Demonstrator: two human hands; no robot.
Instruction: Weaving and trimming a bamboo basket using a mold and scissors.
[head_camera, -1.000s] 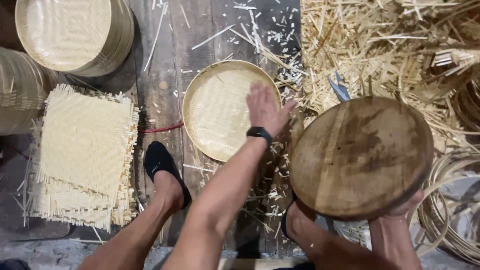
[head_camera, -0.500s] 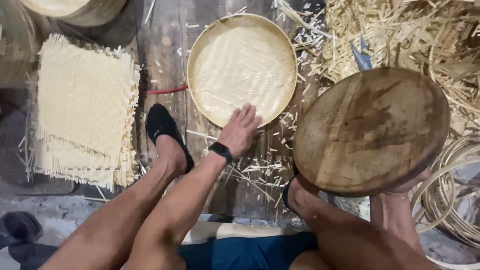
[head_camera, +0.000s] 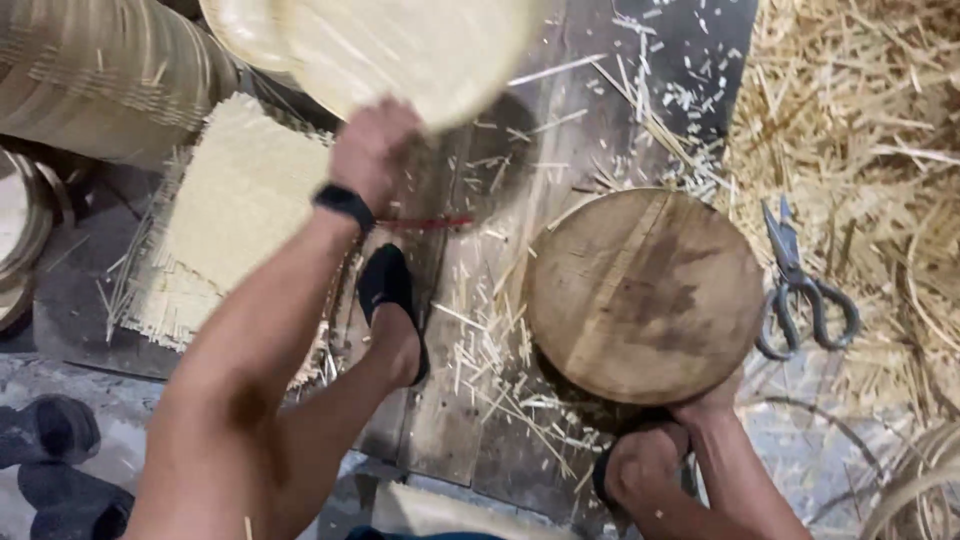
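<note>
A round, pale woven bamboo tray (head_camera: 400, 50) is gripped by its near rim in the left hand (head_camera: 372, 150) and held up at twelve o'clock. A round wooden board (head_camera: 643, 295), at three o'clock, is steadied by the right hand (head_camera: 712, 405), whose grip is hidden beneath its edge.

The left hand (head_camera: 372, 150) no longer rests flat on the round woven tray (head_camera: 420, 50); it now grips the tray's near edge and holds it lifted, tilted and blurred, up at twelve o'clock. The round wooden board (head_camera: 645, 292) sits lower, toward four o'clock, with the right hand (head_camera: 712, 405) at its near rim. Scissors (head_camera: 800, 285) now show at three o'clock.
</note>
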